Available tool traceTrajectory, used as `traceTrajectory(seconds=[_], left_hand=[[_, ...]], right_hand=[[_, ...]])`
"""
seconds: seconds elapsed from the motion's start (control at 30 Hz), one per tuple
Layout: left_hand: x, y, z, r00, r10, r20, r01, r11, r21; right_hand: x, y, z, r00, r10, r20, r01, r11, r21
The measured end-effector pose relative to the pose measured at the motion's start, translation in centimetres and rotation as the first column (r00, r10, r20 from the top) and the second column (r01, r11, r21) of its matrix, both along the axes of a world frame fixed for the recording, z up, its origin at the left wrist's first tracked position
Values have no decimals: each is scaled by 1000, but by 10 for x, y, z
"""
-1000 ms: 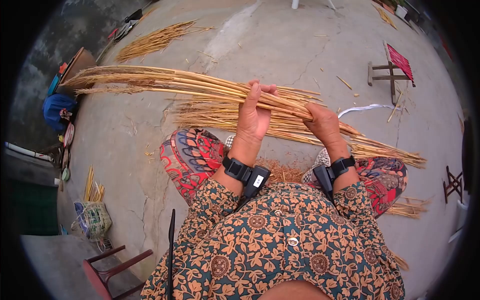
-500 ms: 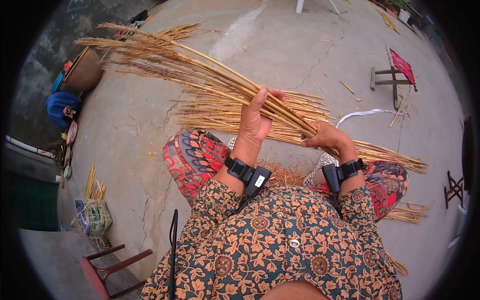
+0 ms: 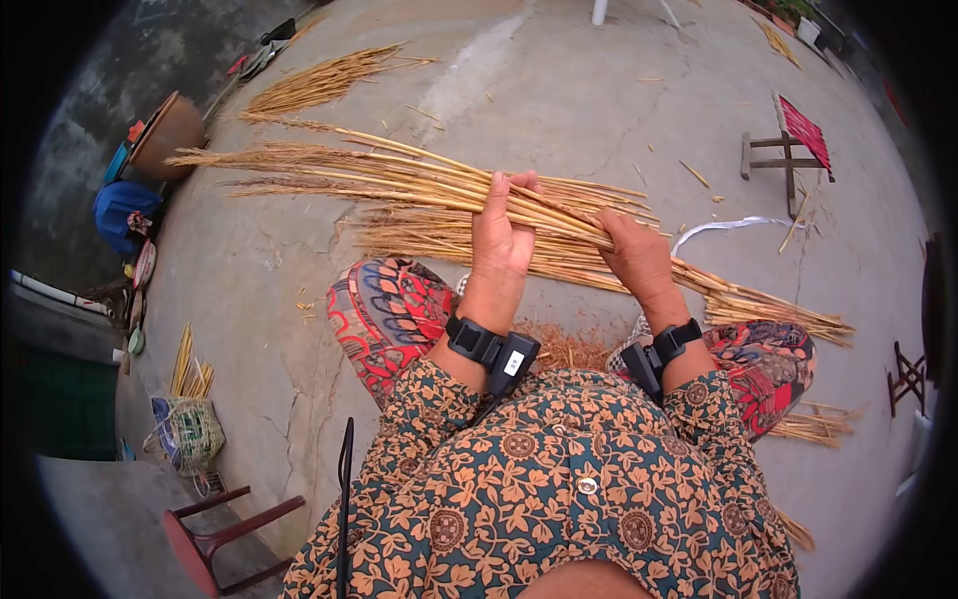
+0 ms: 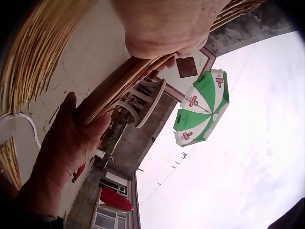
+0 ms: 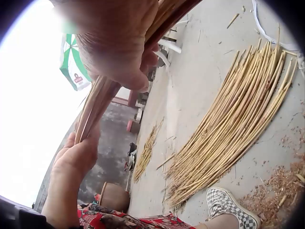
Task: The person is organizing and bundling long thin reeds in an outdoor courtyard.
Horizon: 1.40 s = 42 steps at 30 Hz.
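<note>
Off the floor (image 3: 559,95), stalks (image 3: 424,182) crosswise, tufts (image 3: 239,159) leftward

A green-and-white umbrella (image 4: 204,106) is outlined against pale sky (image 4: 257,152); a folding stool (image 3: 803,132) is seen on the concrete (image 3: 579,115), and a woven basket (image 3: 192,435) near a reddish chair (image 3: 188,552).

head view down, near wrist views sharing stalks (image 3: 409,182)

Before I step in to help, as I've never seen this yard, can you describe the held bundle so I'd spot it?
Start at the leaf-patterned shirt; ahead are the left grip and right grip. Both hold the bundle of long stalks, feathery ends to the left. Unlike the stalk pile on the floor, it is held in the air.
</note>
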<state>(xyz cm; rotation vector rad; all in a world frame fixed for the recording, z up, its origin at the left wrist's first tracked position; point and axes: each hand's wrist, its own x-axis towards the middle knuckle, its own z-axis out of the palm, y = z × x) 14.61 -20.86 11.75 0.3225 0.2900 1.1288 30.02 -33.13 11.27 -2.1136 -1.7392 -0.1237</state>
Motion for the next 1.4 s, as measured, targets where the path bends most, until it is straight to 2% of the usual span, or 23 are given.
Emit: traceTrajectory(seconds=[0.1, 0.13, 0.27, 0.33, 0.53, 0.67, 0.77, 0.97, 1.03, 1.4], left_hand=[[0, -9, 8, 994, -97, 40, 93, 992, 86], [-1, -12, 13, 990, -128, 50, 122, 986, 115], [1, -13, 16, 976, -214, 44, 202, 959, 197], [1, -14, 17, 979, -205, -5, 203, 960, 191], [-1, -12, 12, 975, -187, -124, 205, 965, 161], [0, -6, -2, 957, -133, -259, 162, 982, 95], [-2, -11, 7, 946, -133, -295, 162, 984, 73], [-1, -11, 7, 952, -161, -262, 187, 979, 79], [-1, -12, 7, 963, -173, -206, 197, 975, 101], [-3, -17, 15, 940, -325, -105, 341, 915, 215]], right_hand=[[15, -4, 4, 992, 48, -114, -50, 999, -18], [18, -6, 12, 978, 37, -204, -54, 995, -78], [25, -9, 18, 952, 40, -304, -84, 987, -133], [26, -10, 20, 945, 23, -327, -88, 979, -184], [36, -9, 16, 971, 35, -237, -101, 957, -272], [38, -14, 21, 977, 47, -210, -101, 962, -252], [38, -14, 22, 985, 33, -170, -73, 969, -235], [35, -18, 34, 986, 26, -165, -53, 985, -165], [35, -19, 36, 985, 27, -170, -54, 986, -157], [45, -21, 30, 983, -12, -181, -29, 975, -222]])
